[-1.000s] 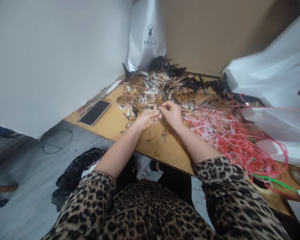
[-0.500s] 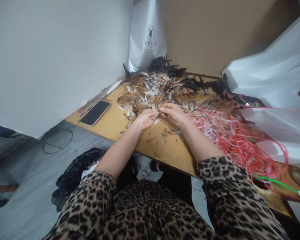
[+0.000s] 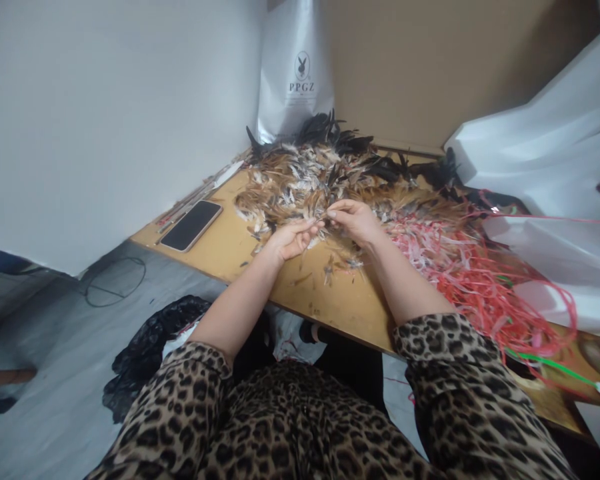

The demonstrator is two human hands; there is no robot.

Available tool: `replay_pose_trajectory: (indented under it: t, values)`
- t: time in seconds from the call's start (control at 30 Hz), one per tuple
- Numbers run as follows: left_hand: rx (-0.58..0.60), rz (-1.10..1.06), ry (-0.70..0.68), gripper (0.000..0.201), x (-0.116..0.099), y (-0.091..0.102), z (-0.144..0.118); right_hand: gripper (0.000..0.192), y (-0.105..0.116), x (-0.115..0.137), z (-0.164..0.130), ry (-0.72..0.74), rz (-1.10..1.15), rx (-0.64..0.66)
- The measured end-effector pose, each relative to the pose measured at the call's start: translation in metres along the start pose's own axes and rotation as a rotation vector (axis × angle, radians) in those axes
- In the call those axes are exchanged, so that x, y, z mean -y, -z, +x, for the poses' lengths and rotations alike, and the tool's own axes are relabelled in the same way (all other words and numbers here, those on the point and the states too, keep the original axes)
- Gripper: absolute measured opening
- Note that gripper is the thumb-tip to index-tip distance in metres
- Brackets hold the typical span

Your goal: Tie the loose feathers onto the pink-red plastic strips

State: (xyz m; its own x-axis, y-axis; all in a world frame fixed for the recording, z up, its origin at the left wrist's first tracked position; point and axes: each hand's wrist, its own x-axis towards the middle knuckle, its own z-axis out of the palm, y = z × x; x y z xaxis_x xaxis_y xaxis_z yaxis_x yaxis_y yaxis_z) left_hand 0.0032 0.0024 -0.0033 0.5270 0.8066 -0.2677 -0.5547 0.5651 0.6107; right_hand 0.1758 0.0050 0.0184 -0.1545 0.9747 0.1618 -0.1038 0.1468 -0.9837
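Note:
A big heap of brown, white and black feathers (image 3: pixel 310 177) covers the far part of a wooden table (image 3: pixel 230 250). My left hand (image 3: pixel 293 239) rests at the heap's near edge with its fingers curled around a small bunch of feathers. My right hand (image 3: pixel 356 221) is just to its right, thumb and forefinger pinched on a thin feather whose tip reaches toward the left hand. Both forearms come out of leopard-print sleeves (image 3: pixel 460 373).
A tangle of red and pink plastic strips (image 3: pixel 460 273) lies right of my hands. A black phone (image 3: pixel 191 225) sits at the table's left edge, with thin sticks behind it. A white paper bag (image 3: pixel 294 73) stands in the corner. White plastic sheeting (image 3: pixel 545 167) is piled at the right.
My right hand has shifted a little to the right and away from the left hand, drawing a thin feather out between them. The left hand has stayed in place.

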Motion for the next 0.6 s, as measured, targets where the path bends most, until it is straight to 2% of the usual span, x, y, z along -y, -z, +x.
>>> replay_pose_trajectory:
  t: [0.13,0.27,0.37,0.47,0.53,0.6]
  values:
    - [0.021,-0.027,0.035,0.013,0.000,0.000,-0.002,0.023,0.000,0.001,-0.001,0.039,-0.036,0.018]
    - [0.007,-0.005,-0.020,0.015,0.001,-0.004,-0.002,0.023,-0.006,0.002,-0.002,0.021,-0.002,0.012]
    - [-0.002,0.047,-0.154,0.012,0.002,-0.005,0.000,0.026,-0.011,0.000,-0.002,-0.079,0.165,-0.077]
    - [-0.043,0.165,-0.348,0.004,0.003,-0.004,0.004,0.027,-0.017,-0.004,-0.003,-0.250,0.292,-0.151]
    - [-0.071,0.257,-0.436,0.006,0.004,-0.004,0.005,0.026,-0.021,-0.006,-0.004,-0.329,0.314,-0.134]
    - [-0.085,0.332,-0.468,0.011,0.005,-0.005,0.006,0.027,-0.025,-0.006,-0.006,-0.347,0.313,-0.106]
